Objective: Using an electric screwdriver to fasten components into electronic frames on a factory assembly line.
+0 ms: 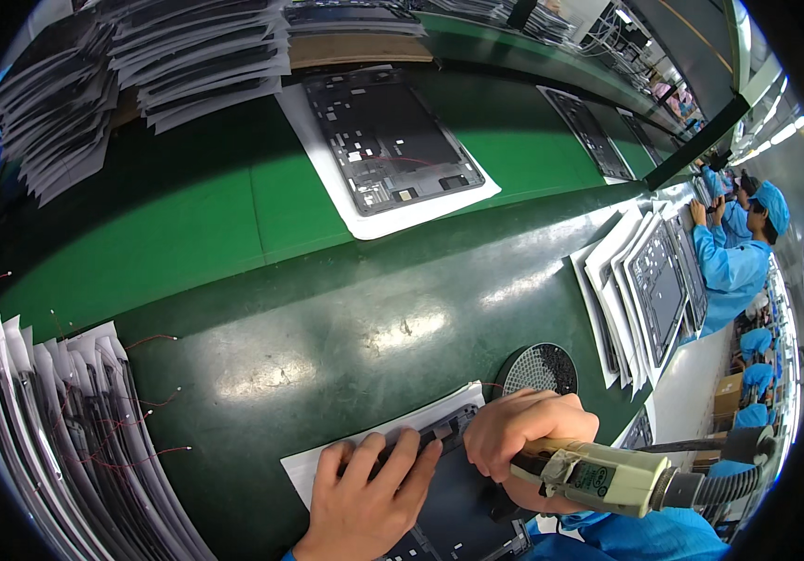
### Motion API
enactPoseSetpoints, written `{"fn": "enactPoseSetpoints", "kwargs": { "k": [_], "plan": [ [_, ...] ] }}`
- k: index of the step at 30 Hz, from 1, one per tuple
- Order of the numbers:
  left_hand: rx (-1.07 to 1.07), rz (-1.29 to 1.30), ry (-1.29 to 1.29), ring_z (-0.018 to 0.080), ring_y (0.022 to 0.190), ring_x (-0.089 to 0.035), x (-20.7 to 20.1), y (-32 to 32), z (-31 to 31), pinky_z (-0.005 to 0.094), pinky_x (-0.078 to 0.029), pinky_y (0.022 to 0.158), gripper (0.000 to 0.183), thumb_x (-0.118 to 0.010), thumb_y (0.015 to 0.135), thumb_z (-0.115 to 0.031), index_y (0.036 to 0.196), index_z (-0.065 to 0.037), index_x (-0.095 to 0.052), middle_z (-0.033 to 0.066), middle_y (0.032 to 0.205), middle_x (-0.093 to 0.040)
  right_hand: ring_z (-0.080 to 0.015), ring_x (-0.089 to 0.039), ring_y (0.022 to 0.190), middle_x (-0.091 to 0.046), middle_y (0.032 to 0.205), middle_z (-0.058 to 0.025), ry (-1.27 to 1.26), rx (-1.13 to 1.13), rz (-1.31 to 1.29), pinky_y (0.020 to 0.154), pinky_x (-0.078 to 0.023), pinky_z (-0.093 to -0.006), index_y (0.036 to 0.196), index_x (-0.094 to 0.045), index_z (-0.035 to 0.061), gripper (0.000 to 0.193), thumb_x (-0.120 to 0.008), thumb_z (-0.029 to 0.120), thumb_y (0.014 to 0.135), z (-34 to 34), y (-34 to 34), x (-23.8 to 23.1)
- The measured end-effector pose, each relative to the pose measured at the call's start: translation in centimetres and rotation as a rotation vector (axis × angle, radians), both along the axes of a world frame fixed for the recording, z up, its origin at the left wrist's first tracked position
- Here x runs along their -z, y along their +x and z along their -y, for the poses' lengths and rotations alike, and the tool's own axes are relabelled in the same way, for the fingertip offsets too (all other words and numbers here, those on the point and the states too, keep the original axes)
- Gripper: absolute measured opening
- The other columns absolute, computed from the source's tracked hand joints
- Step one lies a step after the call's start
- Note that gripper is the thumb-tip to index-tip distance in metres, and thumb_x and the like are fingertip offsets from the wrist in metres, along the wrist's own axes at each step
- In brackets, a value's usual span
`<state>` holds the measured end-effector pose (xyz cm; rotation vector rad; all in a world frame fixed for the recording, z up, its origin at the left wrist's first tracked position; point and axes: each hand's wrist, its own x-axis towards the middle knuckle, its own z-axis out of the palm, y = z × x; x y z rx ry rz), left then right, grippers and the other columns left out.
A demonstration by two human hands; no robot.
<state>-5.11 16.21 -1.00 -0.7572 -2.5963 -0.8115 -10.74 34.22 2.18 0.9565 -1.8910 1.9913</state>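
Observation:
A dark tablet housing (463,500) lies on a white sheet (305,472) at the bench's near edge. Resting on its upper left part is my left hand (369,500), with the fingers spread. My right hand (528,430) is wrapped around the front of a cream-coloured electric screwdriver (608,477), over the housing's right side. A ribbed grey sleeve (724,486) leads off the tool's rear; my hand hides its tip. Just beyond that hand sits a round black dish (537,367) with a gridded surface and small dark pieces at its right.
Papered housings with red wires (74,439) stand in a row at left; another stack (640,285) is at right. A housing (392,140) lies on the green belt (280,201) beyond the bench. Tall stacks (201,61) rise behind. A co-worker in blue (734,262) is at far right.

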Motion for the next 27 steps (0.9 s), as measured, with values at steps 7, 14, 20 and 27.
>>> {"fn": "enactPoseSetpoints", "kwargs": {
  "k": [7, 14, 20, 27],
  "plan": [
    [-0.024, -0.056, 0.040, 0.0276, 0.101, -0.057, 0.8, 0.0, -0.1, 0.0410, -0.045, 0.083, 0.026, -0.073, 0.077, -0.012, 0.102, -0.007, -0.071, 0.0080, 0.116, -0.063, -0.0247, -0.058, 0.054, -0.060, 0.065, -0.0110, -0.346, 0.063, 0.040, 0.051, -0.048, -0.0382, 0.100, -0.052, -0.0004, 0.085, -0.048, 0.083, 0.081, -5.1, 1.4, -2.1],
    [-0.006, -0.046, 0.028, 0.0278, 0.100, -0.057, 1.3, -0.4, -0.9, 0.0416, -0.046, 0.083, 0.024, -0.074, 0.077, -0.013, 0.100, -0.006, -0.072, 0.0079, 0.116, -0.065, -0.0237, -0.053, 0.060, -0.056, 0.070, -0.0149, -0.377, 0.024, 0.156, 0.056, -0.041, -0.0340, 0.108, -0.050, -0.0036, 0.107, -0.046, 0.095, 0.066, -7.2, 0.0, 0.1],
    [0.000, -0.034, 0.015, 0.0281, 0.098, -0.057, 0.5, -1.1, -1.9, 0.0416, -0.046, 0.083, 0.024, -0.074, 0.077, -0.013, 0.099, -0.006, -0.072, 0.0080, 0.116, -0.065, -0.0185, -0.046, 0.043, -0.051, 0.057, -0.0073, -0.243, 0.176, 0.144, 0.044, -0.038, -0.0327, 0.101, -0.050, 0.0032, 0.101, -0.035, 0.097, 0.069, -7.1, -1.2, -0.1],
    [0.000, -0.053, 0.026, 0.0284, 0.096, -0.057, 1.1, -1.5, -2.5, 0.0417, -0.046, 0.082, 0.021, -0.074, 0.078, -0.013, 0.097, -0.005, -0.073, 0.0088, 0.116, -0.065, -0.0175, -0.045, 0.044, -0.051, 0.057, -0.0067, -0.224, 0.151, 0.164, 0.045, -0.038, -0.0329, 0.102, -0.049, 0.0042, 0.101, -0.036, 0.098, 0.068, -7.7, -1.5, 0.5]
  ]
}}
